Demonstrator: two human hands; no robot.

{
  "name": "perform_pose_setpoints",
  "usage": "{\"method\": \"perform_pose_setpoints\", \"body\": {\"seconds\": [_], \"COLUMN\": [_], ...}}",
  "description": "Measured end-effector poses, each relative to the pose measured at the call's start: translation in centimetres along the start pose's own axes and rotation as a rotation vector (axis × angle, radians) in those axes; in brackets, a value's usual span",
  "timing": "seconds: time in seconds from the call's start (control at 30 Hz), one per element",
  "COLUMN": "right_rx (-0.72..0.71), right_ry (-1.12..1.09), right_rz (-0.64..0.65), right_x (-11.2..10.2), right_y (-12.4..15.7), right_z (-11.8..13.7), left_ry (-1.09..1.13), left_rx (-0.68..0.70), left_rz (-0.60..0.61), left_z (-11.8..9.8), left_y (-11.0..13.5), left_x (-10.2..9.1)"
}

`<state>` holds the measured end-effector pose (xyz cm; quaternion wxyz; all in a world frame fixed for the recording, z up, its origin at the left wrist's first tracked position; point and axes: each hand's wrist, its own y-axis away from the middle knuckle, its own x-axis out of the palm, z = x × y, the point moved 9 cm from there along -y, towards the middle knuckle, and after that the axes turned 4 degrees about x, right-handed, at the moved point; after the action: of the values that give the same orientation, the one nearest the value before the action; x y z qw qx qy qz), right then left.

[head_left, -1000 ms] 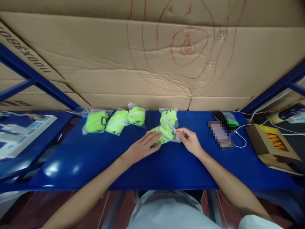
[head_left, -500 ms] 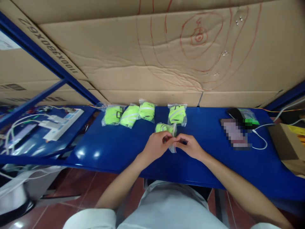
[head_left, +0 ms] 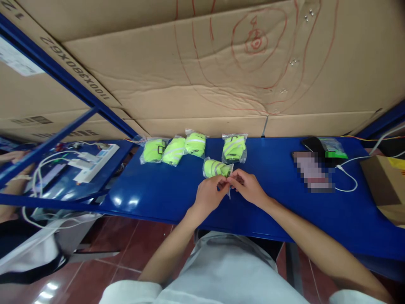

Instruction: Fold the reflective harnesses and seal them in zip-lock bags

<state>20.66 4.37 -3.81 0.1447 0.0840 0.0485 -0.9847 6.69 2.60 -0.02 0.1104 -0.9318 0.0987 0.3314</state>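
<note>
My left hand (head_left: 209,195) and my right hand (head_left: 247,187) meet over the blue table (head_left: 152,192), both pinching the open end of a clear plastic bag with a neon-yellow folded strap (head_left: 215,167) inside. The bag lies on the table just beyond my fingers. Behind it stand several more bagged neon-yellow straps: a row of three (head_left: 173,149) to the left and one (head_left: 234,147) straight ahead.
A blurred phone (head_left: 313,172) with a white cable (head_left: 349,179) and a dark bagged item (head_left: 325,147) lie to the right. A cardboard box (head_left: 386,185) sits at the far right. Large cardboard sheets (head_left: 221,84) wall the back. Another person's arm (head_left: 12,177) shows at left.
My left hand left the top of the bag and joined my right hand at its open end. The bag turned so that end faces me. The camera swung left.
</note>
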Motion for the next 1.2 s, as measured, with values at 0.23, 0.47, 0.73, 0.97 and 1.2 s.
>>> {"method": "perform_pose_setpoints", "body": {"seconds": [0.23,0.47,0.73,0.97,1.2], "right_rx": [0.014,0.007,-0.016,-0.011,0.029], "right_ry": [-0.127,-0.141,-0.030,-0.009,-0.026], "right_rz": [0.057,0.080,0.009,-0.013,0.043], "right_x": [0.0,0.3,0.0,-0.4,0.2], "right_y": [-0.2,-0.2,0.2,-0.1,0.0], "right_z": [0.5,0.4,1.2,0.7,-0.2], "left_ry": [0.133,0.283,0.257,0.210,0.177], "left_rx": [-0.013,-0.022,-0.018,-0.009,-0.013], "left_rz": [0.094,0.146,0.077,0.035,0.054], "left_z": [0.8,1.3,0.8,0.3,0.6], "left_y": [-0.6,-0.9,-0.5,-0.4,-0.4], "left_x": [0.0,0.0,0.2,0.6,0.6]}}
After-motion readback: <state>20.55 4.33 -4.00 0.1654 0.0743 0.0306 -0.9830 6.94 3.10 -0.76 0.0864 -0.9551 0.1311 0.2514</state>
